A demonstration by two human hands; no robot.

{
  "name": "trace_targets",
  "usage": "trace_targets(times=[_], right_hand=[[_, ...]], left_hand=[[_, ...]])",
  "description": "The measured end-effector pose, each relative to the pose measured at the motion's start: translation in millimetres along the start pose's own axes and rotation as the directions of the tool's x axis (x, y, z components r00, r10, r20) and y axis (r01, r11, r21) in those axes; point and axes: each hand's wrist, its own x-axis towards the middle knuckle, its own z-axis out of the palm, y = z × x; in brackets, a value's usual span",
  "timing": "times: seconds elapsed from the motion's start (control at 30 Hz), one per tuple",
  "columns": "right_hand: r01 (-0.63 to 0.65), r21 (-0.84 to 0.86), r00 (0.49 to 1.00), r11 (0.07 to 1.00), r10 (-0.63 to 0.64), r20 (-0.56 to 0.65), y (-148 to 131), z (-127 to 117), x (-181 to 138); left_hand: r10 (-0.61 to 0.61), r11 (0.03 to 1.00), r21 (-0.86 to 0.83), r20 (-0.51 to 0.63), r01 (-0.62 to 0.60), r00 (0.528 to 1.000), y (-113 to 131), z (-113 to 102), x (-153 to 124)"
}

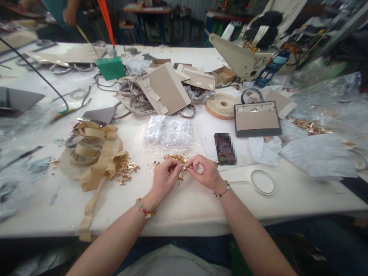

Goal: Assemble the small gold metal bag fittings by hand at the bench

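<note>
My left hand [168, 176] and my right hand [204, 172] meet over the white table, fingertips pinched together around a small gold metal fitting [184, 168]. Its exact shape is too small to make out. Just behind my fingers lies a little heap of similar gold fittings [175, 157]. A larger pile of gold fittings [125, 170] spreads to the left, against a loose coil of tan ribbon [94, 153]. A clear plastic bag with white contents [169, 132] rests beyond my hands. To the right of it lies a phone [225, 148], partly pixelated.
A roll of white tape [262, 182] lies right of my right wrist. Farther back are a dark-edged beige panel [258, 119], a tape reel [221, 105], stacked beige panels [165, 90], a green box [110, 68] and a beige machine [238, 53]. Another person's hand [69, 16] shows at upper left.
</note>
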Motion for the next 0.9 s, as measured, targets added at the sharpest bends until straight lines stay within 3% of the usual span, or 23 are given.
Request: trace_targets(times=[0.2,0.3,0.4,0.53,0.9], right_hand=[[0.008,0.016,1.0,1.0,-0.008,0.011,-0.5,-1.7,0.3],[0.006,0.024,1.0,1.0,-0.006,0.022,-1.0,-2.9,0.3],[0.001,0.036,1.0,0.999,-0.001,0.007,-1.4,-3.2,-0.1],[-0.001,0.046,1.0,0.999,0.001,0.005,-1.8,-3.1,-0.2],[0.052,0.036,0.999,0.998,-0.052,0.007,-2.2,-2.8,0.6]], left_hand=[[0.018,1.0,0.004,-0.022,-0.018,1.0,-2.4,2.4,-0.4],[0.079,0.997,0.0,-0.138,-0.08,0.987,-2.1,1.5,-1.7],[0.236,0.971,0.09,-0.259,-0.22,0.937,0.7,-1.9,-4.5],[0.369,0.923,0.183,-0.16,-0.34,0.915,2.7,-3.8,-6.4],[0.276,0.954,0.131,-0.029,-0.27,0.961,-4.4,0.0,-3.8]])
